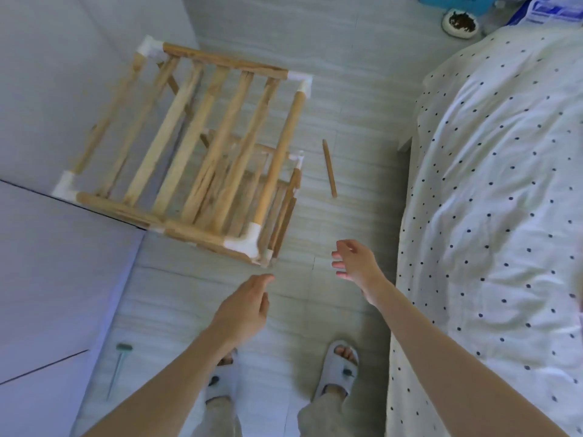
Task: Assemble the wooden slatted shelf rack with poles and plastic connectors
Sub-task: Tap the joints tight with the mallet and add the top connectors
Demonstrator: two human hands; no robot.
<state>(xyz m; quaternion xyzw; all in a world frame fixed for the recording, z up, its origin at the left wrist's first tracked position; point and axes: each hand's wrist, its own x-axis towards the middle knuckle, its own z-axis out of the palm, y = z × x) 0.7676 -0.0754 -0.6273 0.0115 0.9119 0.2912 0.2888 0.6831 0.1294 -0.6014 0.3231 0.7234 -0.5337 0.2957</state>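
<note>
The wooden slatted rack [195, 146] stands on the tiled floor against the wall at upper left, with white plastic connectors [244, 241] at its corners and a lower slatted level visible beneath the top one. One loose wooden pole [329, 168] lies on the floor to the right of the rack. My left hand [246, 305] hovers just below the rack's near corner, fingers relaxed and holding nothing. My right hand [355, 261] hangs to the right of that corner, fingers loosely spread and empty. Neither hand touches the rack.
A bed with a dotted white cover [504, 200] fills the right side. White cabinet doors [56, 263] line the left. A small mallet [120, 364] lies on the floor at lower left. A pet food bowl [460, 23] sits at the top. My slippered feet [339, 370] stand below.
</note>
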